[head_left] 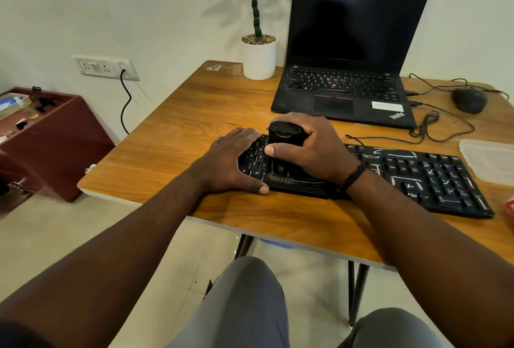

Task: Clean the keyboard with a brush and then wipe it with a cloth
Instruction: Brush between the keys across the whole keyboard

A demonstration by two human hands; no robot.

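Observation:
A black keyboard [422,178] lies across the wooden table [178,136], streaked with white dust between the keys on its right half. My left hand [233,161] rests flat on the keyboard's left end, thumb at the front edge. My right hand [311,147] grips a black brush [283,136] by its chunky handle and holds it upright over the left-middle keys. The bristles touch the keys near the front row. No cloth is visible.
A black laptop [347,50] stands open behind the keyboard, with a potted plant [258,55] to its left. A black mouse [470,100] and loose cables lie at the back right. A clear plastic lid [489,158] sits at the right edge. A maroon cabinet [47,139] stands left.

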